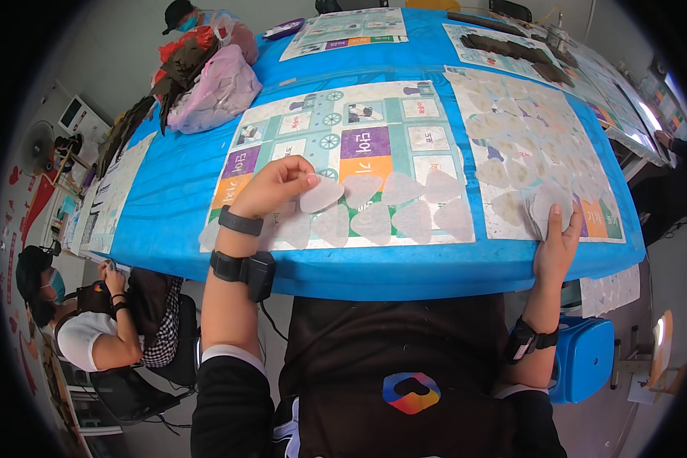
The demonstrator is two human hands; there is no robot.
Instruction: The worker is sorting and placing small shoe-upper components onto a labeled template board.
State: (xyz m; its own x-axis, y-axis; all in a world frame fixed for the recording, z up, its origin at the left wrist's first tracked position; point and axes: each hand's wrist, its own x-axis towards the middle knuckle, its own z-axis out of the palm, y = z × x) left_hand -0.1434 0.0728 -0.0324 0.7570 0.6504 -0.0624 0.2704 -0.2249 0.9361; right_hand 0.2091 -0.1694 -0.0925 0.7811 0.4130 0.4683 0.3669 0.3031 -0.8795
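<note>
My left hand (pixel 276 186) is closed in a pinch on a thin white petal-shaped piece (pixel 323 196), held over a colourful printed sheet (pixel 365 142). Along the near part of that sheet lie two rows of similar pale, see-through petals (pixel 371 223), some overlapping. Off to the right, my right hand (pixel 560 248) grips a small stack of white petals (pixel 542 208) by its edge. The stack is above the near edge of a second sheet (pixel 599 223), which is covered with more petals (pixel 523 149), many with a yellowish or dark tint in the middle.
A blue cloth (pixel 336 271) covers the table. Pink and red plastic bags (pixel 217 90) stand at the far left; dark pieces (pixel 511 52) lie far right. A seated person (pixel 99 324) works at left, another sits behind the bags. A blue stool (pixel 584 359) stands at my right.
</note>
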